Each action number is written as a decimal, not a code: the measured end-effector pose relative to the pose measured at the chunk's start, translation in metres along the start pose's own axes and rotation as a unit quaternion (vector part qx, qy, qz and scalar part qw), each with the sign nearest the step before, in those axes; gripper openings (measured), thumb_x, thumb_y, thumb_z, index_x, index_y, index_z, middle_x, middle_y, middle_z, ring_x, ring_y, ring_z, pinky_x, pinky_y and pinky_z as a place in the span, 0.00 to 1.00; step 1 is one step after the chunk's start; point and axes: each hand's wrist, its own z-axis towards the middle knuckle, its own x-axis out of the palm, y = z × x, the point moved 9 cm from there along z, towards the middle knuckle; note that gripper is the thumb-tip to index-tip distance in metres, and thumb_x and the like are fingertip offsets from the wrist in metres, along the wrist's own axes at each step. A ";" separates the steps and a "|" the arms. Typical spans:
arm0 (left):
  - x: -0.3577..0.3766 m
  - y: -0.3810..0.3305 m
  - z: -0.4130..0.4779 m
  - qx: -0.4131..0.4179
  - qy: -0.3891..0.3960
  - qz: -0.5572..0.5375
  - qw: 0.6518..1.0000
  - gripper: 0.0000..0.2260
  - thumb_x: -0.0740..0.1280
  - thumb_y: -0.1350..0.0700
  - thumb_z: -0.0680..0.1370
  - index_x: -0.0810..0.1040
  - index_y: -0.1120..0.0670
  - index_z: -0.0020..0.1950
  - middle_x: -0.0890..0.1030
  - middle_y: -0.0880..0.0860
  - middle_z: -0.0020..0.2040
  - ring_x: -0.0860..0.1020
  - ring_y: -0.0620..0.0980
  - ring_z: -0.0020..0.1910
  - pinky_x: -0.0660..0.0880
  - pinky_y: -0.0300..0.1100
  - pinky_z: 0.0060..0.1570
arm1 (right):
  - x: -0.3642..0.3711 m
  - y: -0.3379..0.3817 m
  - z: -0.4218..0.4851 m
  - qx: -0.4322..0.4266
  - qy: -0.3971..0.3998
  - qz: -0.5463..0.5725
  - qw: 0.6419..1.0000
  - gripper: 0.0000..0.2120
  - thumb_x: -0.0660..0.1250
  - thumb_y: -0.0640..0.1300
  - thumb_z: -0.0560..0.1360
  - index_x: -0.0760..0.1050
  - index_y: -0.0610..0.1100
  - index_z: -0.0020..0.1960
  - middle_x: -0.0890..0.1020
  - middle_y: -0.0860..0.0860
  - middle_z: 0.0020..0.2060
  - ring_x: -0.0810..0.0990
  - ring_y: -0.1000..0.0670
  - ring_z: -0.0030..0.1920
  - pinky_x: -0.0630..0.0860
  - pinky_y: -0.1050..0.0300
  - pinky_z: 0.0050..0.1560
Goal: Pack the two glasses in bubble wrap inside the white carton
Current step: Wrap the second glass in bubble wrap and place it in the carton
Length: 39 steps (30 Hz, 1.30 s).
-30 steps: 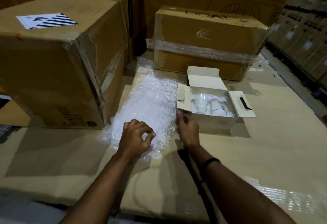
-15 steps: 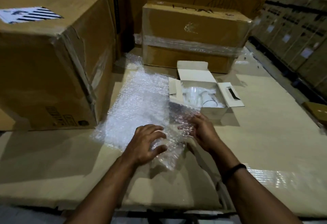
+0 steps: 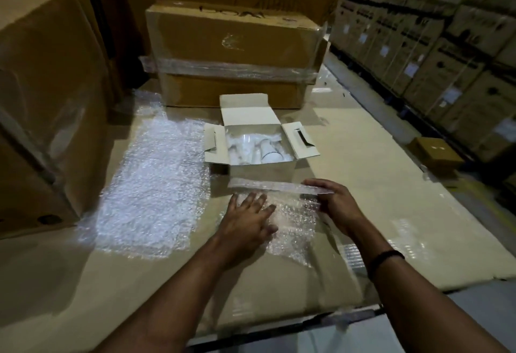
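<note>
In the head view, a small sheet of bubble wrap (image 3: 293, 220) is being spread on the cardboard surface (image 3: 363, 163), just at six o'clock of the white carton (image 3: 261, 172). The carton stands with its flaps open, and the two glasses (image 3: 269, 150) are seen inside it, unwrapped as far as can be told. The step in hand is judged to be the laying-out of a wrap piece – no glass has been taken out yet.

The left hand (image 3: 248, 218) is laid flat on the sheet, fingers straight and spread towards twelve o'clock, nothing being gripped. The right hand (image 3: 333, 204) is set at three o'clock of the left, its fingers curled over the sheet's far edge, which is lifted and folded into a narrow strip.

A larger sheet (image 3: 156, 185) lies at nine o'clock of the carton, and a brown box (image 3: 231, 45) stands at twelve.

Next, the sheet should be flattened and a glass lifted out onto it – a gentle hold is called for, the glass being thin and smooth
</note>
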 end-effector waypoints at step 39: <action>-0.024 0.029 -0.029 -0.059 -0.094 -0.030 0.993 0.28 0.47 0.38 0.78 0.70 0.45 0.73 0.66 0.47 0.76 0.62 0.52 0.76 0.52 0.53 0.69 | 0.060 -0.027 -0.037 -0.228 0.197 -0.600 0.741 0.39 0.48 0.67 0.74 0.58 0.43 0.77 0.60 0.46 0.77 0.57 0.47 0.77 0.54 0.51 0.74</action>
